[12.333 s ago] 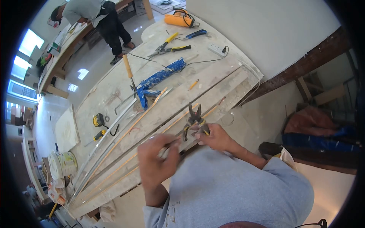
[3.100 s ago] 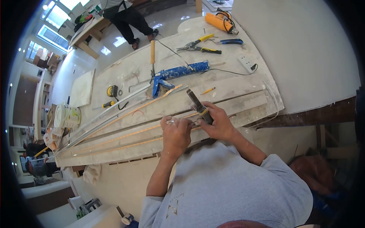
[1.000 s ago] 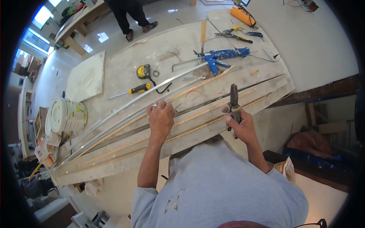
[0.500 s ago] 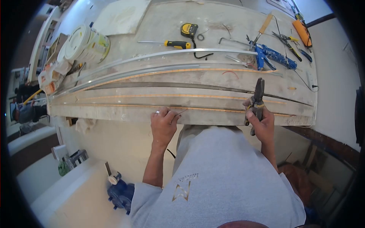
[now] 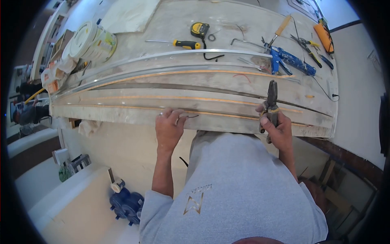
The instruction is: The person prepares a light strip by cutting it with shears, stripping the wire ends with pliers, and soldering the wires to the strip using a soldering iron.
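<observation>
My right hand (image 5: 279,127) is wrapped round a pair of dark pliers (image 5: 272,93), whose jaws point away from me above the near part of the table. My left hand (image 5: 170,129) is at the table's front edge, its fingers pinched on a short thin dark wire (image 5: 192,116) that sticks out to the right. Just beyond both hands, a thin orange-yellow strip (image 5: 221,116) runs lengthwise along the table. A second such strip (image 5: 199,98) lies a little farther back.
Farther back on the worktable (image 5: 170,30) lie a tape measure (image 5: 199,29), a screwdriver (image 5: 187,44), a blue caulking gun (image 5: 292,61) and more pliers (image 5: 306,49). Long metal profiles (image 5: 162,58) cross the middle. A white bucket (image 5: 91,42) stands at left. Blue water bottles (image 5: 126,203) are on the floor.
My left hand has shifted slightly left, with the wire still in its fingers. The pliers in my right hand have moved slightly left and away from me.
</observation>
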Tool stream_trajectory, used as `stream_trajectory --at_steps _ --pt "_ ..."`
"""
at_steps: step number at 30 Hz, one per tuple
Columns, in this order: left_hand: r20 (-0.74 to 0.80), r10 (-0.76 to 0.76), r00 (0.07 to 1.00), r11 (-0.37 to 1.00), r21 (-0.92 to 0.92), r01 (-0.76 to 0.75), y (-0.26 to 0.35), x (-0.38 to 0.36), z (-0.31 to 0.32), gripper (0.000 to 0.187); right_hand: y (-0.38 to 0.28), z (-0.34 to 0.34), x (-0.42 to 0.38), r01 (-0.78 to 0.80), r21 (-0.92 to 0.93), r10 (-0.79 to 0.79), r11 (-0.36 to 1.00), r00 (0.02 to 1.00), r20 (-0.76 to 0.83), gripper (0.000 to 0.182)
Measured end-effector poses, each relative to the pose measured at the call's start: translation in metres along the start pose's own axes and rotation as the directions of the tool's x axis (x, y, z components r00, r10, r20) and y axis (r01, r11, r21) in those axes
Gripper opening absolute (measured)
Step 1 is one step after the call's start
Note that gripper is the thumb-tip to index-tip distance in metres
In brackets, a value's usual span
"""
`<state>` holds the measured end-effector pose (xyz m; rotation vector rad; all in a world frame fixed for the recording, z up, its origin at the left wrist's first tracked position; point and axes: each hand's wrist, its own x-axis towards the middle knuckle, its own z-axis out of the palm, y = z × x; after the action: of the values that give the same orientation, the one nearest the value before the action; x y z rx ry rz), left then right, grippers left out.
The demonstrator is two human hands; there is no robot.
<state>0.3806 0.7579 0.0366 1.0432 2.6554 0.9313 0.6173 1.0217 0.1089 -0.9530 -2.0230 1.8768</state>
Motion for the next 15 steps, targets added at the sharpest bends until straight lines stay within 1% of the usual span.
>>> stream_trajectory --at_steps 1,2,3,4,6,7,9,10,12,13,15 --pt "0.005 0.015 1.000 1.000 -0.003 -0.015 0.013 0.010 -0.006 0.014 0.003 -0.004 -0.001 0.003 0.002 -0.003 1.000 1.000 -0.016 0.036" --pt "-0.026 0.053 0.998 0.997 -0.050 -0.055 0.029 0.024 -0.009 0.014 0.007 -0.011 -0.001 0.014 0.045 -0.013 0.999 1.000 -0.022 0.036" --pt "-0.057 0.097 0.994 0.990 -0.102 -0.102 0.044 0.038 -0.005 0.014 0.010 -0.018 -0.002 0.030 0.085 -0.027 0.996 0.999 -0.037 0.037" --pt "-0.053 0.127 0.991 0.985 -0.114 -0.132 0.057 0.052 0.006 0.014 0.009 -0.022 -0.003 0.041 0.081 -0.035 0.996 0.997 -0.069 0.037" --pt "-0.024 0.254 0.967 0.945 -0.206 -0.253 0.086 0.075 0.029 0.016 0.009 -0.022 -0.008 0.003 0.353 0.067 0.936 0.980 -0.187 0.040" --pt "-0.021 0.273 0.962 0.938 -0.213 -0.272 0.098 0.084 0.043 0.016 0.011 -0.027 -0.010 0.015 0.353 0.062 0.935 0.976 -0.208 0.040" --pt "-0.013 0.362 0.932 0.922 -0.141 -0.360 0.119 0.102 0.072 0.011 0.015 -0.038 -0.015 -0.018 0.422 0.132 0.907 0.961 -0.241 0.039" --pt "-0.012 0.379 0.925 0.915 -0.147 -0.377 0.126 0.107 0.084 0.011 0.018 -0.042 -0.018 -0.005 0.422 0.127 0.907 0.957 -0.260 0.039" --pt "0.042 0.258 0.965 0.959 0.112 -0.261 0.136 0.115 0.105 0.012 0.024 -0.049 -0.025 0.000 0.400 0.127 0.916 0.949 -0.290 0.038" --pt "0.045 0.276 0.960 0.954 0.112 -0.279 0.137 0.117 0.111 0.012 0.027 -0.052 -0.030 0.012 0.405 0.123 0.914 0.944 -0.306 0.038" --pt "0.076 0.092 0.993 0.959 0.262 -0.109 0.137 0.119 0.119 0.019 0.035 -0.057 -0.037 -0.001 0.443 0.157 0.897 0.936 -0.315 0.037"
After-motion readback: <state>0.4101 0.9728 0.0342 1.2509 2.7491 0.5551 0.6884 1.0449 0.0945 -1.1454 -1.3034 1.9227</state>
